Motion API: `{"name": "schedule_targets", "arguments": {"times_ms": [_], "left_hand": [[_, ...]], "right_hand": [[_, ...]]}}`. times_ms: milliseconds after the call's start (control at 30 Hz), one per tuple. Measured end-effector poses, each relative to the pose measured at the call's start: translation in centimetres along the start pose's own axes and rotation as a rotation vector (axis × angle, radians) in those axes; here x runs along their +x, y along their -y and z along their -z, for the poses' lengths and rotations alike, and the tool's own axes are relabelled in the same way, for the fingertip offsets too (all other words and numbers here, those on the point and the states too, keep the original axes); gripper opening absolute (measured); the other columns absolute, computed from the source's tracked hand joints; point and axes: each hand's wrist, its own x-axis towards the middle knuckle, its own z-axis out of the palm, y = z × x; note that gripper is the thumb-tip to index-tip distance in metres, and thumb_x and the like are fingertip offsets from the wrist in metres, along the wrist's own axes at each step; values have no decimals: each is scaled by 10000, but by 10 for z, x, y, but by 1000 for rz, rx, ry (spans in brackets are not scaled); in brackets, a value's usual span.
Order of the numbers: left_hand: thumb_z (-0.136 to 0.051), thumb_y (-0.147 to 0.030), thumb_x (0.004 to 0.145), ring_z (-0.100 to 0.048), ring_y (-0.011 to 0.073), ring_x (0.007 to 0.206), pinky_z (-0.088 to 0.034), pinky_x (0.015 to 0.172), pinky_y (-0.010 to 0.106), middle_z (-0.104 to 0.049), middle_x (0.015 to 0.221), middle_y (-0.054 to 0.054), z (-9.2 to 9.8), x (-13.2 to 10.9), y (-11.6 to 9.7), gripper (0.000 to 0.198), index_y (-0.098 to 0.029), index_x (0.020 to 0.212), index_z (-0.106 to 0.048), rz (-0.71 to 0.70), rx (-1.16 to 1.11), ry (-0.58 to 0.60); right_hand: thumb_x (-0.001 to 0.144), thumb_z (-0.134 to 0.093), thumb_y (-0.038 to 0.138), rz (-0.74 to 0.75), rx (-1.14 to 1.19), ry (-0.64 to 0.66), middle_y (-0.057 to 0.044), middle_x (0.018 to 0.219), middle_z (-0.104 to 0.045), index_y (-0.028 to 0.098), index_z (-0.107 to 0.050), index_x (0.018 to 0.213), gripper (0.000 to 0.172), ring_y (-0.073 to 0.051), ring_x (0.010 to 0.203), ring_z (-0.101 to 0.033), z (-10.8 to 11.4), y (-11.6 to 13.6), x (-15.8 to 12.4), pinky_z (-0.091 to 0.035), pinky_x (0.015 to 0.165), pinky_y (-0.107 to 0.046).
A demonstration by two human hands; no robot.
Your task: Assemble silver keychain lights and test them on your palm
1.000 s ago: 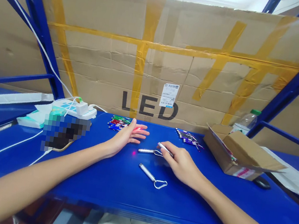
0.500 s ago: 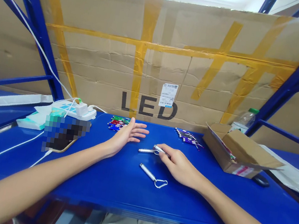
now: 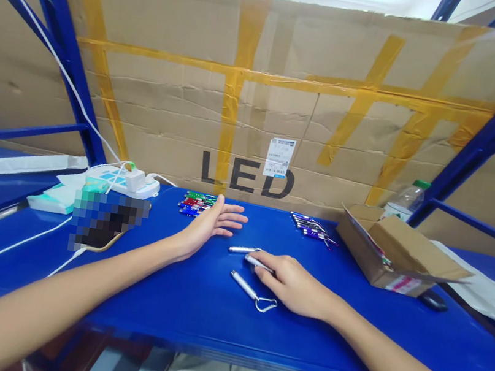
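My right hand [image 3: 300, 285] grips a slim silver keychain flashlight [image 3: 255, 262] between thumb and fingers, low over the blue table; its clip end is hidden by the hand. Just beyond it lies another silver flashlight [image 3: 240, 249], partly covered at its right end. Nearer to me, a third silver flashlight [image 3: 244, 284] rests slanted, with its carabiner clip [image 3: 265, 304] toward the right. My left hand [image 3: 204, 228] stands on its edge with fingers stretched out, holding nothing. Behind it are several green, red and blue slim pieces [image 3: 190, 204], partly hidden by the hand.
Several dark and purple slim pieces [image 3: 310, 227] lie at the back right. Beside them stands an open cardboard box [image 3: 383, 274], with a bottle [image 3: 406, 200] behind. To the left are a phone [image 3: 111, 227], a tissue pack [image 3: 52, 198], a power strip [image 3: 109, 177] and white cables.
My right hand has moved slightly toward me, lowering the flashlight it holds and bringing it apart from the one behind. My left hand stays in place.
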Motion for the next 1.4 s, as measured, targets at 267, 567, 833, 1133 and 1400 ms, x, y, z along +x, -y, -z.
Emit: {"name": "schedule_targets", "arguments": {"times_ms": [267,567,833,1133,1400], "left_hand": [[-371,-780,1049,-704,321,1212,-550,945,404,-743,1372,178,0,1,2,749,-171,1343,-694,12,-9,12],[-364,-800,1037,-707,327,1208,-556,942,413,-744,1371,175,1,2,1,767,-177,1341,-693,-5,-2,19],[-383,-814,1020,-699,349,1214,-545,930,423,-728,1389,202,1,1,1,789,-167,1359,-680,-6,-16,31],[-385,-785,1040,-713,318,1183,-557,930,407,-751,1352,172,-1,-1,-2,735,-184,1324,-698,-3,-6,20],[-387,-798,1031,-711,323,1192,-553,925,406,-748,1357,178,-1,0,-1,748,-180,1323,-692,-4,-4,22]], "right_hand": [[1137,-377,435,-162,10,-251,-56,988,-802,241,-659,1384,422,-258,866,-737,3,-10,2,-512,811,-365],[1125,-399,427,-152,53,-199,-57,977,-792,230,-658,1343,392,-242,827,-715,3,-5,1,-505,784,-352],[1129,-430,418,-28,73,-93,-50,973,-792,248,-733,1186,352,-223,825,-710,2,-2,1,-510,794,-329],[1140,-378,456,-129,57,-237,-34,909,-745,237,-609,1356,385,-227,784,-678,2,-9,3,-491,749,-325],[1139,-376,430,-82,54,-192,-44,900,-746,216,-648,1344,402,-223,787,-688,-1,-4,2,-482,743,-325]]}}
